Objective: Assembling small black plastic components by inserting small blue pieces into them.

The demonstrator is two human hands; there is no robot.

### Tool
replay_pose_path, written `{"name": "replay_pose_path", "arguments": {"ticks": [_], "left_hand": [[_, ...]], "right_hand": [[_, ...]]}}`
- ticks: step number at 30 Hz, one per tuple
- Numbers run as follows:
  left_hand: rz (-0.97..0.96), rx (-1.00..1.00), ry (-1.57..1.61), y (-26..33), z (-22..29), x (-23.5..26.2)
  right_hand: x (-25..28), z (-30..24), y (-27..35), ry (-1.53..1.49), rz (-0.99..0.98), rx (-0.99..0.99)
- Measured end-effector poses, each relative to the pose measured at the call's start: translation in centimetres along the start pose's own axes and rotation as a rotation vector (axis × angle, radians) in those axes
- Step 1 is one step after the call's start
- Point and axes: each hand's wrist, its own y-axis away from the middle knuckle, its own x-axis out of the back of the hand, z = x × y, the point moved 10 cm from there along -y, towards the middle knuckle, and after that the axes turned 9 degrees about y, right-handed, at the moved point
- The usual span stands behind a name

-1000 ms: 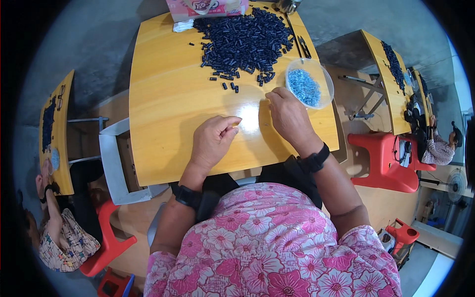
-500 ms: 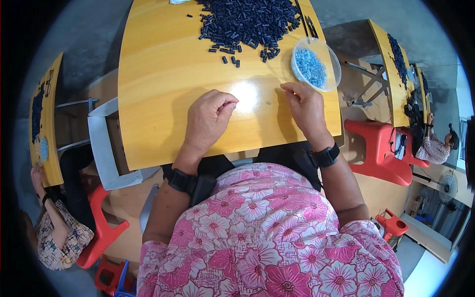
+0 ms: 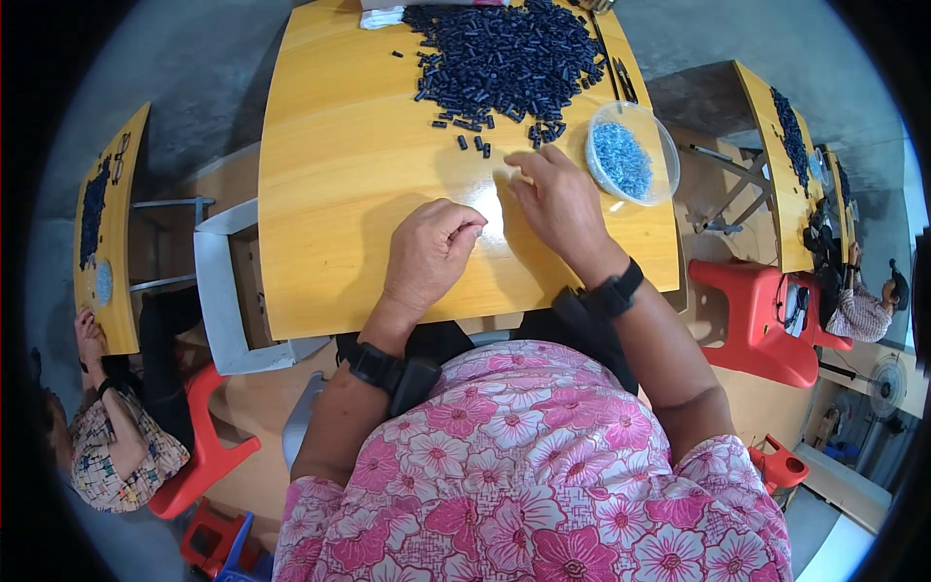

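Above the near half of the yellow table (image 3: 339, 136), my left hand (image 3: 430, 254) is closed, thumb and fingertips pressed together. Anything pinched there is hidden or too small to name. My right hand (image 3: 561, 204) hovers to its right with forefinger and thumb apart and nothing visible between them. Its fingertips are close to a few loose short black tubular pieces (image 3: 475, 145) at the near edge of a large pile of black pieces (image 3: 509, 63). Right of that hand stands a clear round plastic tub (image 3: 667, 184) containing small translucent blue pieces (image 3: 623, 160).
Beyond the tub lie dark snips (image 3: 624, 80) and a thin dark rod (image 3: 599, 44). An open white box (image 3: 218, 291) sits left of the table. Red stools (image 3: 747, 310) stand nearby. Other people sit at side tables (image 3: 126, 223) with similar black piles.
My right hand has moved forward and left toward the loose black pieces, and its fingers have parted. My left hand keeps its pinch. The whole view has shifted slightly.
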Motion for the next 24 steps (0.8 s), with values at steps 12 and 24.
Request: {"name": "replay_pose_path", "arguments": {"ticks": [12,24], "left_hand": [[-0.017,0.012,0.025,-0.3,0.2,0.1],[0.152,0.104,0.255,-0.3,-1.3,1.7]], "right_hand": [[-3.6,0.8,-4.0,0.101,-0.085,-0.116],[-1.5,-1.7,-0.7,-0.108,-0.008,0.054]]}}
